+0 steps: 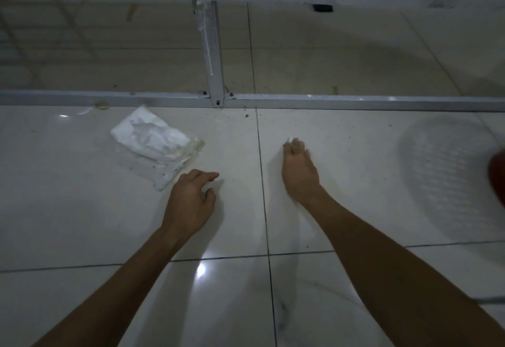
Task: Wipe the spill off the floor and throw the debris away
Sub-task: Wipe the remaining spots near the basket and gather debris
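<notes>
A clear plastic pack of white tissues (153, 141) lies on the white tiled floor (355, 182), left of centre. My left hand (191, 201) hovers just right of the pack's near corner, fingers loosely curled and holding nothing. My right hand (299, 167) reaches forward onto the tile right of the grout line, fingers curled down. A small white bit (289, 139) shows at its fingertips; most of it is hidden under the hand. Small dark specks are scattered over the tiles near the rail.
A metal floor rail (355, 101) runs across the view, with an upright metal post (211, 54) rising from it. Beyond it lies more tile and a white wall. A reddish object (497, 177) is cut off at the right edge.
</notes>
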Demonstrator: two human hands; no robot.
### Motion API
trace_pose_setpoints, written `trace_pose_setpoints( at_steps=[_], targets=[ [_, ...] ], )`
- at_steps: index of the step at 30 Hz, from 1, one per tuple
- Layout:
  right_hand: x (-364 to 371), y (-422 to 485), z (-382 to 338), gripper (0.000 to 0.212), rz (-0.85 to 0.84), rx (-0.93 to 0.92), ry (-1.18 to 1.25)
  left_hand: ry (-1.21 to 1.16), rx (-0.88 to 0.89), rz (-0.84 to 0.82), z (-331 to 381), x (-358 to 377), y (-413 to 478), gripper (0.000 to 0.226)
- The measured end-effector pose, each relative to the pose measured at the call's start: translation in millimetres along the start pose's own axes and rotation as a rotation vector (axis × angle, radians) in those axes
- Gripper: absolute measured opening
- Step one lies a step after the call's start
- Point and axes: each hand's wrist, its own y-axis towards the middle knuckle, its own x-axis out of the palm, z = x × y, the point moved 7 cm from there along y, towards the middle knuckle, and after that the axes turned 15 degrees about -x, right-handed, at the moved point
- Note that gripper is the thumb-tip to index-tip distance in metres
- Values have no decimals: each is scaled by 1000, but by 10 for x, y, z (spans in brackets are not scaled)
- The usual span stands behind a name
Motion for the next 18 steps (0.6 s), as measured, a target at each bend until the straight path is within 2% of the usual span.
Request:
trace_pose_setpoints(
  at_steps=[3,11,14,18],
  targets=[
    [55,-110,-226,53,-32,-23,54,-21,2,-3,51,37,-33,35],
    [217,-1052,-940,60,-146,-444,110,-39,-21,-34,217,46,-492,36],
    [215,-1498,-1018,61,-207,-526,131,-51,-28,-76,291,38,-819,34],
    [183,-1877,-1077,56,-347,-529,147,-87,-35,-166,409,105,-1260,33]
  ],
)
